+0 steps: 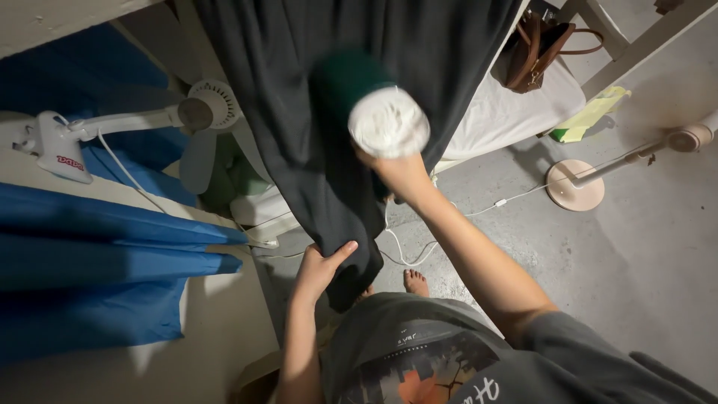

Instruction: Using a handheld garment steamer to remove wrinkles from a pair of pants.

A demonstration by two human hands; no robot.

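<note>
I am steaming the hanging dark garment (329,112). My left hand (318,269) pinches its lower hem taut; my right hand (400,176), fingers wrapped around the green-and-white steamer (381,112), presses it to the cloth above. Next, I judge, a slow stroke downward.

Grey short-sleeved T-shirt (449,352) with printed graphic, bare forearms, bare feet

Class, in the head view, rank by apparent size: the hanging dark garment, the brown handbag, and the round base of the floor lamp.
1. Dark garment, by far the largest.
2. Brown handbag and round lamp base look similar; the bag is partly cut off, so unranked.
</note>
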